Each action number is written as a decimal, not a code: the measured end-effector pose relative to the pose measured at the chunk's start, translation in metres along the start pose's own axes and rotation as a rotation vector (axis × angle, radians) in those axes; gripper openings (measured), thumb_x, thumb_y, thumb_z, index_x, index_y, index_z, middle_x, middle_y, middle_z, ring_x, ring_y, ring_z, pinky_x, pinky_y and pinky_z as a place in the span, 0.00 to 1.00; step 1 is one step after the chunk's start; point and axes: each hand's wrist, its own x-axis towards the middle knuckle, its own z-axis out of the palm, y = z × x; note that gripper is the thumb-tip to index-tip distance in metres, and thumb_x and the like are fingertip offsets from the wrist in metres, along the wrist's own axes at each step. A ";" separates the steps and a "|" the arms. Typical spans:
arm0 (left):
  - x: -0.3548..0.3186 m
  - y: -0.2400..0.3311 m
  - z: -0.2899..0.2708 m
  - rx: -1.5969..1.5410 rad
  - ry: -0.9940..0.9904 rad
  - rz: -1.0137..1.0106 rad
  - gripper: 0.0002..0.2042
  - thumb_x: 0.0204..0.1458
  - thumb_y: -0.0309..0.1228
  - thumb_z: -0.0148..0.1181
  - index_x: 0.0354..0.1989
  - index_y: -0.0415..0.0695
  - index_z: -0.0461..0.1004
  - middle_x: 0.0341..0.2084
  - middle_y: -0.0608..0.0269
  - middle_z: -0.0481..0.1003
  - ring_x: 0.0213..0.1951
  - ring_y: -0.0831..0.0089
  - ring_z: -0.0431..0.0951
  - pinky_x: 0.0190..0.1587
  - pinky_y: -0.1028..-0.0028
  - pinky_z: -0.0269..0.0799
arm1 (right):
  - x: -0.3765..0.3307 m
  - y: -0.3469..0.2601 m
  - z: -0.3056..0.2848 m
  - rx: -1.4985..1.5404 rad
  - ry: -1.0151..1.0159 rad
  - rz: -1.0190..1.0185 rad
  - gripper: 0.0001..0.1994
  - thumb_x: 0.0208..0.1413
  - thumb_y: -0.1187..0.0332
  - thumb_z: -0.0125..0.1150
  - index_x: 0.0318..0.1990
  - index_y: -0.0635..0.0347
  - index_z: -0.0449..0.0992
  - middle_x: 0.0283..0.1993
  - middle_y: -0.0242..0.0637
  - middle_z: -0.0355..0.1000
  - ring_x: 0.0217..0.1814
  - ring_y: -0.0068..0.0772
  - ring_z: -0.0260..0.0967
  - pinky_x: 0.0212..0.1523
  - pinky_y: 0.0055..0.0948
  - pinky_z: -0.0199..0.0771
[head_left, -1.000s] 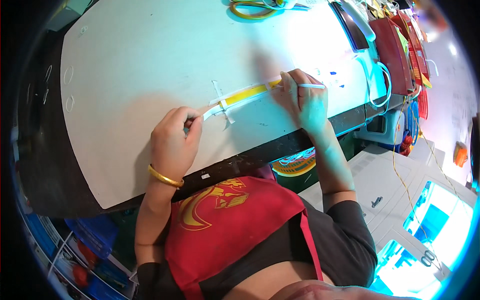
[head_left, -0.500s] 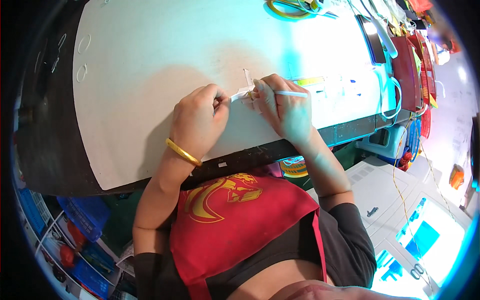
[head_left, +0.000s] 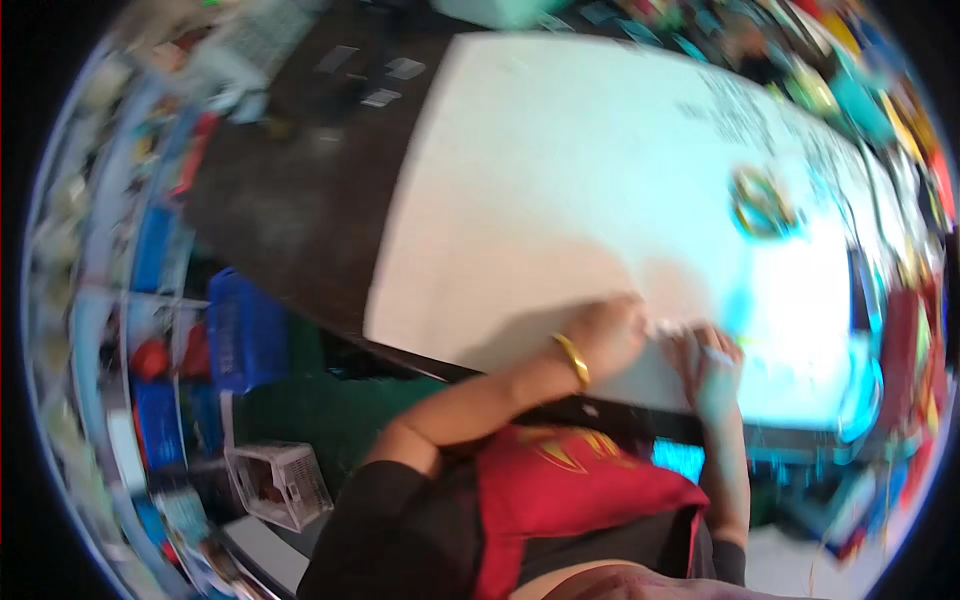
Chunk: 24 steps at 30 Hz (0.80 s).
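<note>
Close together over a white sheet [head_left: 500, 180], both of my hands are closed and smeared by motion. My left hand [head_left: 608, 332], below a gold bracelet on the wrist, pinches one end of a small white strip [head_left: 667, 328]. At the strip's other end, the fingertips of my right hand [head_left: 708, 370] are drawn together. A thin white stick [head_left: 719, 355] lies between the fingers of that hand. Blur and the fingers hide the strip's details.
The sheet lies on a dark table [head_left: 290, 210]. A yellow-green coil [head_left: 762, 205] rests on its far right part. Cluttered goods line the far and right edges. To the left are a blue crate [head_left: 245, 330], a white basket [head_left: 280, 485] and shelving.
The view has swung left, so hands and sheet appear farther right and more of the left side shows. The hands stay closed and close together around the white strip.
</note>
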 end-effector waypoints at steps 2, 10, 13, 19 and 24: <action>-0.004 0.007 -0.003 -0.013 -0.031 0.002 0.04 0.50 0.28 0.58 0.29 0.41 0.72 0.27 0.50 0.75 0.34 0.50 0.77 0.39 0.57 0.72 | -0.008 0.004 -0.006 -0.063 -0.113 -0.040 0.07 0.55 0.71 0.62 0.29 0.62 0.72 0.24 0.42 0.71 0.25 0.46 0.72 0.25 0.41 0.70; -0.021 0.010 -0.016 0.033 -0.027 0.054 0.11 0.50 0.30 0.61 0.39 0.41 0.70 0.36 0.54 0.73 0.37 0.55 0.78 0.38 0.62 0.74 | -0.019 0.057 -0.048 0.493 0.064 0.336 0.11 0.64 0.67 0.49 0.44 0.66 0.73 0.40 0.48 0.75 0.39 0.40 0.75 0.40 0.35 0.73; -0.043 0.006 -0.030 0.019 0.061 0.036 0.17 0.49 0.28 0.64 0.47 0.43 0.69 0.42 0.55 0.72 0.40 0.57 0.79 0.41 0.63 0.77 | -0.028 0.109 -0.098 -0.025 0.122 0.398 0.12 0.63 0.69 0.49 0.50 0.63 0.71 0.48 0.45 0.73 0.43 0.43 0.75 0.42 0.38 0.73; -0.062 0.013 -0.055 0.139 0.021 -0.143 0.22 0.46 0.23 0.66 0.52 0.42 0.68 0.44 0.59 0.72 0.38 0.69 0.77 0.37 0.71 0.75 | -0.066 0.174 -0.137 -0.313 -0.040 0.332 0.11 0.54 0.67 0.63 0.44 0.55 0.75 0.44 0.40 0.74 0.43 0.50 0.74 0.40 0.42 0.74; -0.082 -0.008 -0.094 0.257 -0.034 -0.184 0.18 0.43 0.19 0.65 0.45 0.41 0.73 0.38 0.59 0.73 0.38 0.69 0.76 0.33 0.73 0.71 | -0.031 0.160 -0.139 -0.314 -0.240 0.499 0.10 0.50 0.59 0.63 0.35 0.53 0.78 0.35 0.40 0.77 0.39 0.47 0.76 0.37 0.43 0.74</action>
